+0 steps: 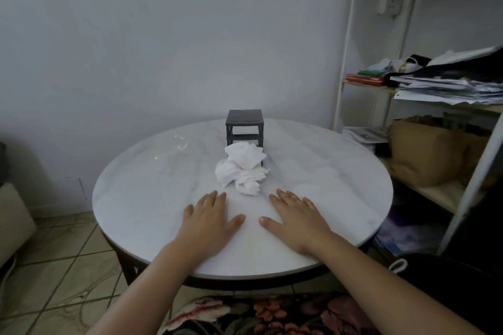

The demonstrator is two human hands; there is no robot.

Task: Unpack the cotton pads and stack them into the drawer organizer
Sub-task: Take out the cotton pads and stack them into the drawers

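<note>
Both hands, left (pixel 209 219) and right (pixel 295 219), lie flat and empty on the surface (pixel 141 187), just short of the cotton pads (pixel 242 168) heaped against the dark drawer organizer (pixel 245 126).

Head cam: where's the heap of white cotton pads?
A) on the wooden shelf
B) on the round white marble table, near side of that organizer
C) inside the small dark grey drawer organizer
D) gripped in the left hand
B: the heap of white cotton pads lies on the table in front of the organizer; left hand and right hand rest flat.
</note>
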